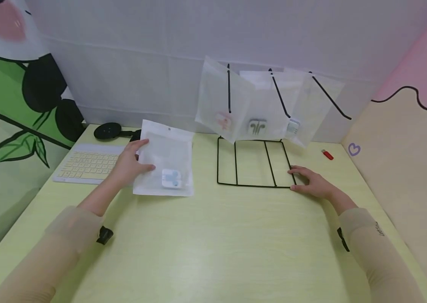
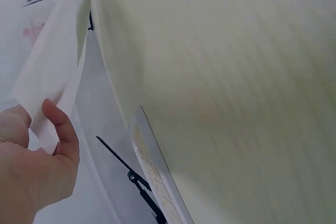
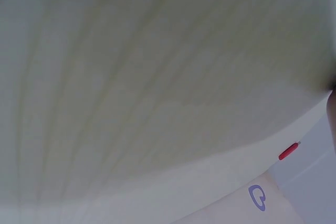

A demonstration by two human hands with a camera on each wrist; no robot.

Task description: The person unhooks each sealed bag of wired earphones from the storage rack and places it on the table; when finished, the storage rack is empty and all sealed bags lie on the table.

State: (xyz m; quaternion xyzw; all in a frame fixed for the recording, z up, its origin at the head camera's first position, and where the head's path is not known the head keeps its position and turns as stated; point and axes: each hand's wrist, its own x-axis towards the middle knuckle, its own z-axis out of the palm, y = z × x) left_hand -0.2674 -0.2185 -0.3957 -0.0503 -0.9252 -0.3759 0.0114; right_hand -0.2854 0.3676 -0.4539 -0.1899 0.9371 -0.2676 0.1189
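Head view: bright, even, diffuse light, mostly sharp; pale glare on near part of worktop [image 1: 194,256], soft shadows along inner sides of left sleeve [image 1: 60,244] and right sleeve [image 1: 372,240]. Left wrist: fingers [image 2: 66,129] readable, wood grain soft and smeary, worktop edge bowed by wide lens. Right wrist: dimmest, broad shadow over most of worktop, brighter strip below, dark blur at right border.

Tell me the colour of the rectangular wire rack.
Black; the rectangular wire rack shows best in the head view.
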